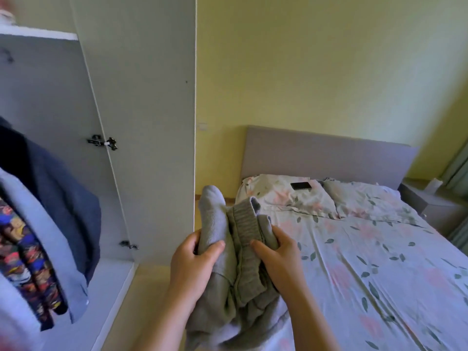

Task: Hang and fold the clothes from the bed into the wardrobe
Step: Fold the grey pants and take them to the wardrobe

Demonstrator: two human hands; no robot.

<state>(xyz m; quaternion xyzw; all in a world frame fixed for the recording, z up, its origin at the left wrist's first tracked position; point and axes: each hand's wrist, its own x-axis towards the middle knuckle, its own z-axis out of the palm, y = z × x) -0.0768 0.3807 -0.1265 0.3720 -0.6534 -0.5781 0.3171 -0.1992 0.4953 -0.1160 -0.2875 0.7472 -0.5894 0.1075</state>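
Observation:
A grey sweatshirt (pixel 238 287) with a ribbed hem is bunched up in front of me, above the near-left corner of the bed (pixel 367 274). My left hand (pixel 195 264) grips its left side, thumb over the fabric. My right hand (pixel 276 252) holds the right side, with the thumb lying on the ribbed band. The wardrobe (pixel 50 97) stands open on the left, with several garments hanging inside: a dark blue one (pixel 63 193), a light blue one (pixel 33 214) and a patterned one (pixel 27 262).
The open wardrobe door (pixel 152 122) stands between the wardrobe and the bed. A black phone (pixel 300 185) lies on a floral pillow (pixel 286 196) by the grey headboard (pixel 326 158). A bedside table (pixel 435 201) is at far right.

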